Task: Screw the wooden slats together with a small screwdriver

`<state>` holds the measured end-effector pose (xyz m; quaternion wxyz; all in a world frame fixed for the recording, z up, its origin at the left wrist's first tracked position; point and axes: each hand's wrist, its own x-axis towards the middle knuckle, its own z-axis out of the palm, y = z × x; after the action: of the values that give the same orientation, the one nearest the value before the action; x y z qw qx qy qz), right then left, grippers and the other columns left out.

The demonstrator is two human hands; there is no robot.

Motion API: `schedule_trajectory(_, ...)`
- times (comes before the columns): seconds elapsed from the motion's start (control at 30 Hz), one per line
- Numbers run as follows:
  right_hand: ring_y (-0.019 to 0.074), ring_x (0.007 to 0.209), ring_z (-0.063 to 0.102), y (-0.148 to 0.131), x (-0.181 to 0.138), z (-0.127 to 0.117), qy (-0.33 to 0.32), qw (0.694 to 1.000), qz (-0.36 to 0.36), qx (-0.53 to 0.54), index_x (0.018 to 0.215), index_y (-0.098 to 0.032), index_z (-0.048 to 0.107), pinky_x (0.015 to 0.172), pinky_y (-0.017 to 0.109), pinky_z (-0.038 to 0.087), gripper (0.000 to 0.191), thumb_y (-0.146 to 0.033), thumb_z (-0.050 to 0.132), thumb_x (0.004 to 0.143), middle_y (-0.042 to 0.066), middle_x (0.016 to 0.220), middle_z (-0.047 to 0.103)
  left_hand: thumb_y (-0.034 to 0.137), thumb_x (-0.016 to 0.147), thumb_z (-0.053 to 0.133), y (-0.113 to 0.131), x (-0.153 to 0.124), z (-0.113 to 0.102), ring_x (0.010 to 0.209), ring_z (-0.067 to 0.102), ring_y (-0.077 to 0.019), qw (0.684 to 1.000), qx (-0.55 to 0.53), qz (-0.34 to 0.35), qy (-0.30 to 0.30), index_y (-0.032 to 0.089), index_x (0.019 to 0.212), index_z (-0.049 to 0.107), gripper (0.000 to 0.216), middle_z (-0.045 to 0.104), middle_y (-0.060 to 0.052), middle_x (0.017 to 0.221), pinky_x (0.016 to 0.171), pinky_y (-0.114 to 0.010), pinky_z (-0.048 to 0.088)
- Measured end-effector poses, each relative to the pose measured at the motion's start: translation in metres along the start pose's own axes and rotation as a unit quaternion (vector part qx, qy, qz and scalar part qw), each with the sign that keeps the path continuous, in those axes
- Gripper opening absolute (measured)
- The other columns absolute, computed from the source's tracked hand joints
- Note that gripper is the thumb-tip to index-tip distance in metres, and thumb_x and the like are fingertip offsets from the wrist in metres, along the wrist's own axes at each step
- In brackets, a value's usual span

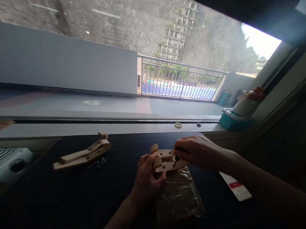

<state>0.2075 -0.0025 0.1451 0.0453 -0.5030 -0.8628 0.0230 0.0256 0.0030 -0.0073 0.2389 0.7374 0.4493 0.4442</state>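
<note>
My left hand (148, 173) is wrapped round the curled end of a pale wooden hook-shaped frame (167, 167). This frame has two long pieces with dark holes and rests on a box wrapped in shiny clear film (180, 197). My right hand (195, 149) grips a small dark screwdriver (177, 158), with its tip down at a hole in the nearer piece; most of its handle is hidden by the fingers. To the left lie two more curved wooden pieces (86, 158), side by side, with several small screws (97, 165) next to them.
Everything stands on a dark table (70, 199) under a window. A white card with a red band (236, 186) lies at right. On the sill are a tape roll (178, 125) and a teal box (234, 121). A white appliance (12, 164) is at far left.
</note>
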Motion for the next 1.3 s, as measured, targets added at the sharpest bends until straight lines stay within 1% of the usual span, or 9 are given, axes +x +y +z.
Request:
schedule_trajectory(0.17,0.0114,0.061,0.050,0.000,0.005,0.010,-0.006,0.999,-0.025,-0.033,0.081,-0.018,0.057,0.056,0.025,0.024,0.025,-0.033,0.041,0.093,0.001,0.071,0.061,0.022,0.070,0.062,-0.001,0.001,0.000,0.107,0.053,-0.0253,1.000,-0.001,0.000,0.004,0.021,0.108,0.051,0.040,0.052,-0.009,0.110,0.095,-0.046,0.046)
schedule_trajectory(0.4,0.0143,0.057,0.052,-0.001,-0.001,0.033,0.088,0.982,0.165,-0.023,0.079,-0.018,0.054,0.055,0.027,0.025,0.032,-0.036,0.034,0.095,0.002,0.063,0.059,0.021,0.070,0.062,-0.004,0.000,0.002,0.107,0.053,-0.0250,1.000,0.000,0.007,0.007,0.021,0.109,0.052,0.041,0.053,-0.008,0.110,0.095,-0.046,0.046)
schedule_trajectory(0.5,0.0149,0.060,0.054,0.001,-0.001,0.021,0.047,0.989,0.141,-0.022,0.082,-0.019,0.058,0.055,0.026,0.026,0.032,-0.039,0.037,0.094,0.003,0.065,0.061,0.022,0.070,0.061,-0.005,0.000,0.002,0.107,0.053,-0.0251,1.000,0.002,0.007,0.010,0.021,0.109,0.052,0.040,0.053,-0.008,0.110,0.095,-0.047,0.046)
schedule_trajectory(0.63,0.0134,0.063,0.053,0.002,0.001,-0.001,-0.014,0.999,0.035,-0.013,0.089,-0.022,0.063,0.057,0.025,0.027,0.023,-0.037,0.046,0.089,0.001,0.071,0.064,0.023,0.071,0.061,-0.006,0.000,0.003,0.107,0.053,-0.0245,1.000,0.006,0.006,0.008,0.021,0.110,0.051,0.040,0.051,-0.008,0.111,0.096,-0.046,0.045)
schedule_trajectory(0.77,0.0119,0.064,0.052,0.002,0.002,-0.005,-0.035,0.999,-0.035,0.002,0.087,-0.021,0.064,0.058,0.025,0.027,0.021,-0.031,0.046,0.090,0.001,0.073,0.064,0.023,0.070,0.062,-0.005,0.001,0.002,0.106,0.054,-0.0243,1.000,0.011,0.007,0.008,0.020,0.108,0.052,0.039,0.052,-0.008,0.109,0.095,-0.044,0.046)
schedule_trajectory(0.87,0.0110,0.061,0.049,0.004,0.002,0.008,-0.009,1.000,-0.010,0.018,0.088,-0.020,0.062,0.057,0.025,0.026,0.020,-0.030,0.045,0.090,0.000,0.071,0.062,0.024,0.070,0.062,-0.003,0.001,0.001,0.106,0.054,-0.0242,1.000,0.012,0.002,0.004,0.021,0.107,0.052,0.038,0.053,-0.008,0.109,0.094,-0.043,0.047)
schedule_trajectory(1.07,0.0117,0.054,0.045,0.009,-0.003,0.029,0.069,0.985,0.151,0.041,0.083,-0.017,0.057,0.053,0.025,0.026,0.027,-0.036,0.040,0.092,0.000,0.060,0.055,0.024,0.069,0.063,-0.002,0.001,0.000,0.107,0.054,-0.0249,1.000,0.015,0.000,0.002,0.021,0.108,0.053,0.040,0.054,-0.008,0.110,0.095,-0.045,0.046)
schedule_trajectory(1.17,0.0132,0.057,0.049,0.003,-0.003,0.022,0.057,0.988,0.140,0.013,0.083,-0.018,0.059,0.054,0.026,0.025,0.028,-0.039,0.042,0.091,0.001,0.062,0.059,0.024,0.071,0.062,-0.002,0.000,0.000,0.108,0.053,-0.0250,1.000,0.020,0.002,0.000,0.020,0.109,0.051,0.040,0.052,-0.008,0.111,0.096,-0.045,0.045)
schedule_trajectory(1.3,0.0139,0.058,0.052,-0.004,-0.002,0.000,-0.002,0.998,0.057,-0.031,0.084,-0.020,0.063,0.054,0.027,0.025,0.027,-0.041,0.046,0.089,0.002,0.065,0.062,0.024,0.072,0.061,-0.001,0.001,-0.001,0.109,0.052,-0.0248,1.000,0.019,0.002,-0.007,0.019,0.108,0.051,0.038,0.051,-0.009,0.110,0.097,-0.044,0.045)
